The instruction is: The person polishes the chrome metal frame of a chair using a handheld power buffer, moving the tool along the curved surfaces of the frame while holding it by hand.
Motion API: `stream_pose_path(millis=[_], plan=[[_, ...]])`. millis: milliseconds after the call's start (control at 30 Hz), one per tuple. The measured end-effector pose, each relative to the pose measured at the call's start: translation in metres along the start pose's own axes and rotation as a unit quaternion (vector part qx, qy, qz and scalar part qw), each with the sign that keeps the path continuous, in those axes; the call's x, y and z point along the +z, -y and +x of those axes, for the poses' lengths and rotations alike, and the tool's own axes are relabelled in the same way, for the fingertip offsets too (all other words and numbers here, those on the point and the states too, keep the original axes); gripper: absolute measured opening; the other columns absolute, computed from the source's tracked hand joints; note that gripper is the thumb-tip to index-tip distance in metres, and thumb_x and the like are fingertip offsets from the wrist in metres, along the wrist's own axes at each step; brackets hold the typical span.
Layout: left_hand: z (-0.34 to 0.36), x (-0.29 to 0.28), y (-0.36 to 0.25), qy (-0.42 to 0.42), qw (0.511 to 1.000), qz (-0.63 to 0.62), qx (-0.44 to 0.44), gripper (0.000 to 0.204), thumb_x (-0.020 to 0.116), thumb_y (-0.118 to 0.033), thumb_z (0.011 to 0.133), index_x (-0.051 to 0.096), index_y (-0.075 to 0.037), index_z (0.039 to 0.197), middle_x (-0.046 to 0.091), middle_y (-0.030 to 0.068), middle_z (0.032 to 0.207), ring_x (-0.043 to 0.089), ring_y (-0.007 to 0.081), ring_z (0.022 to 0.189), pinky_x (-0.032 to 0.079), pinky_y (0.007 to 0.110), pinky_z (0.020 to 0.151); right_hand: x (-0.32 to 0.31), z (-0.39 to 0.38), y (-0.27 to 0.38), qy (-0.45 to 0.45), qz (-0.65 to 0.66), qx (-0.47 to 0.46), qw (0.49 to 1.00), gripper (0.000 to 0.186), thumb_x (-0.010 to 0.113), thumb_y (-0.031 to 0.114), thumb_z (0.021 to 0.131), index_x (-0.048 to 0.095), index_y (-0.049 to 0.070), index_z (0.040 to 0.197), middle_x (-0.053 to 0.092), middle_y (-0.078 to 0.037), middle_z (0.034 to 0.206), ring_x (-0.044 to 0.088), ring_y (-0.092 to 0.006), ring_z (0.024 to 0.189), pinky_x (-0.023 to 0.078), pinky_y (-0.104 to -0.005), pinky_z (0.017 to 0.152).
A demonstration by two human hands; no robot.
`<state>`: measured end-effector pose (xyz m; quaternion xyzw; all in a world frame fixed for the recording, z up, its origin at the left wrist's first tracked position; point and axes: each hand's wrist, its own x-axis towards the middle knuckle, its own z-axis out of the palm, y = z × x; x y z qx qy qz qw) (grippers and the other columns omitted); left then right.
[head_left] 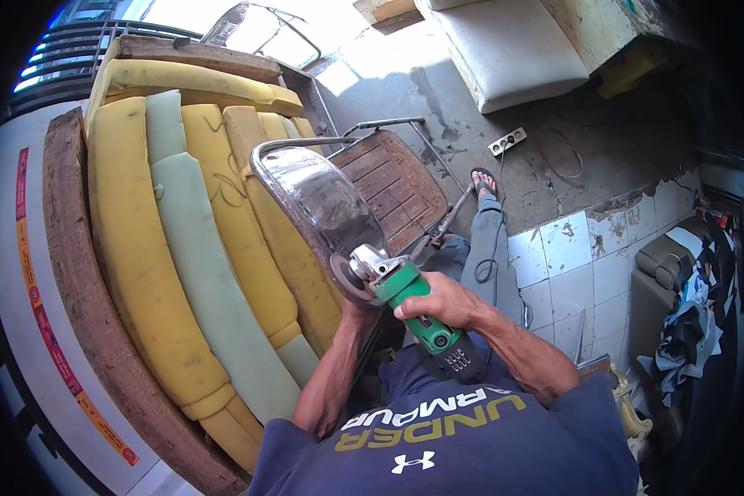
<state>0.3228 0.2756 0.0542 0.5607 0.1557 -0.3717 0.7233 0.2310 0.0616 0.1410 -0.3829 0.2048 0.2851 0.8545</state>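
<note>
My right hand (445, 302) is wrapped round the green body of an angle grinder (426, 322), whose silver head points up and to the left. The round brown grinder disc (351, 281) sits at the lower edge of a metal folding chair, by its shiny curved backrest (322, 198). My left hand (360, 314) is just below the disc, close to the chair's frame; the disc and grinder hide its fingers, so what it grips cannot be made out. The chair's worn, slatted brown seat (393, 186) lies beyond the backrest.
To the left, yellow and pale green foam pads (215, 240) fill a wooden frame (70, 190). A white extension socket (507, 140) with a cable lies on the floor ahead. A pale cushioned seat (517, 54) stands farther off. Dark cloth scraps (686, 322) are heaped at the right.
</note>
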Motion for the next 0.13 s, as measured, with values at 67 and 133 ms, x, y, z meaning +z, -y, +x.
stream_pose_path(millis=[67,133], plan=[[0.005,-0.015,0.003,0.076,0.997,0.033,0.008,0.025,0.075,-0.021,0.094,0.072,0.001,0.106,0.073,0.0105,0.100,0.072,0.0243,0.090,0.060,0.042,0.088,0.003,-0.005,-0.006,-0.008,0.000,-0.015,1.000,0.041,0.078,0.025,0.085,0.064,-0.003,0.112,0.068,-0.011,0.087,0.071,-0.0194,0.064,0.058,-0.0348,0.059],[0.009,-0.028,0.008,0.113,0.992,0.047,0.013,0.026,0.076,-0.020,0.093,0.073,0.002,0.106,0.074,0.0115,0.100,0.072,0.0256,0.090,0.060,0.043,0.088,-0.003,-0.012,-0.028,0.001,-0.036,-0.016,0.999,0.046,0.077,0.024,0.085,0.064,0.000,0.121,0.070,-0.011,0.092,0.072,-0.0192,0.072,0.060,-0.0371,0.069]])
